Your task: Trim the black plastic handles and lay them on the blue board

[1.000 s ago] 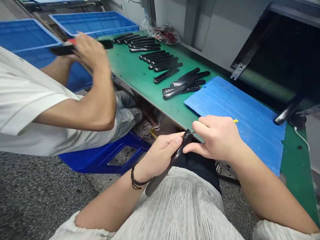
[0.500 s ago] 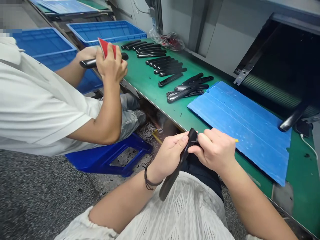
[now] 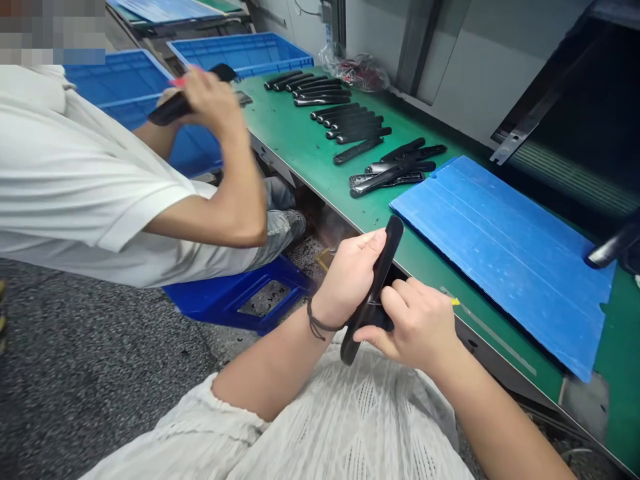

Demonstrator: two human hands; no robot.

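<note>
- Leaning in from the left, a co-worker in a white shirt (image 3: 85,180) raises one hand (image 3: 213,100) around a black part (image 3: 173,111). The fingers (image 3: 200,83) look clenched, but blur hides the exact grip.
- Behind the co-worker, blue crates (image 3: 135,87) stand within reach; below, a blue stool (image 3: 235,300) sits on a speckled gray floor (image 3: 95,347).
- Person's left hand (image 3: 350,277): the fingers grasp a long black handle (image 3: 381,280), held nearly upright above the lap, apparently to turn its inner side toward the other hand.
- Person's right hand (image 3: 413,327): the curled fingers pinch a yellow-handled pick (image 3: 455,301), its thin metal tip at the black handle's inner side, which suggests close work there.
- Green bench (image 3: 310,153): black handles (image 3: 345,117) lie side by side in neat rows, apparently sorted for easy picking up; a looser group of black parts (image 3: 393,177) lies nearer the person.
- Right of these, a blue plastic sheet (image 3: 500,267) lies flat on the bench, apparently as a work mat.
- Far right: a black part (image 3: 613,243) sits at the picture's edge.
</note>
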